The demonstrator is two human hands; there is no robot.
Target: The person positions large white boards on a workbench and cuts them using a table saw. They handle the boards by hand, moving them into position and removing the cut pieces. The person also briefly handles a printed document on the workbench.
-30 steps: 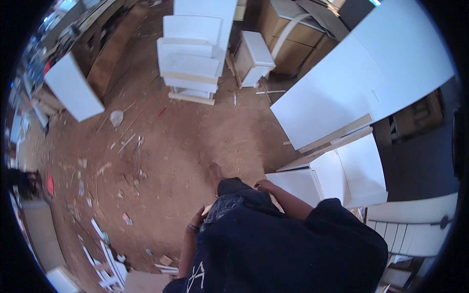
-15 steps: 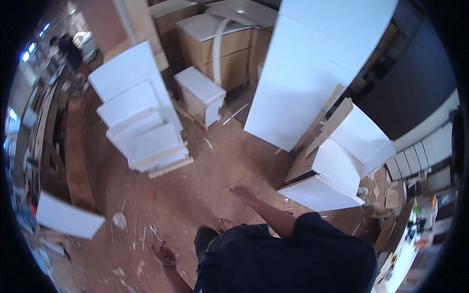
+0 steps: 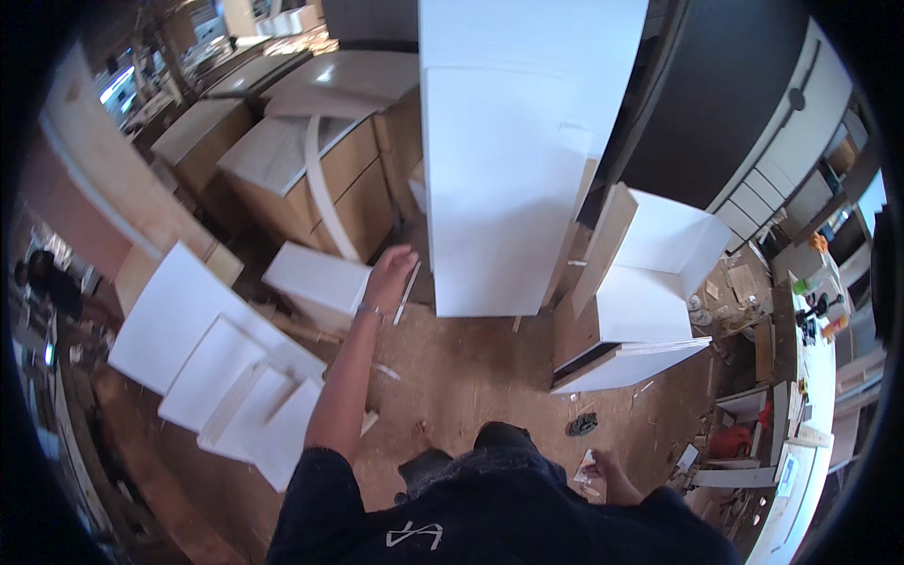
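Note:
My left hand (image 3: 389,273) is stretched forward, over the right end of a low white box (image 3: 318,281); whether it touches the box I cannot tell. Its fingers look curled, and what they hold, if anything, is hidden. A thin white strip (image 3: 407,294) shows just beside it, apparently on the floor. Down at my right side, my right hand (image 3: 607,463) is partly hidden by my sleeve and its fingers are unclear. A small whitish piece (image 3: 587,468) shows against that hand; I cannot tell if it is held. A tall white panel (image 3: 499,198) stands upright ahead.
White panels (image 3: 212,344) lean in a stack at the left. To the right stands an open white cabinet carcass (image 3: 645,301). Wooden cabinets (image 3: 311,184) fill the back left. A dark crumpled thing (image 3: 582,425) lies on the floor, and a cluttered workbench (image 3: 817,377) runs along the far right.
The view has turned to the right. My left hand has risen from low at my side to out in front, while my right hand has dropped back from the front to my side.

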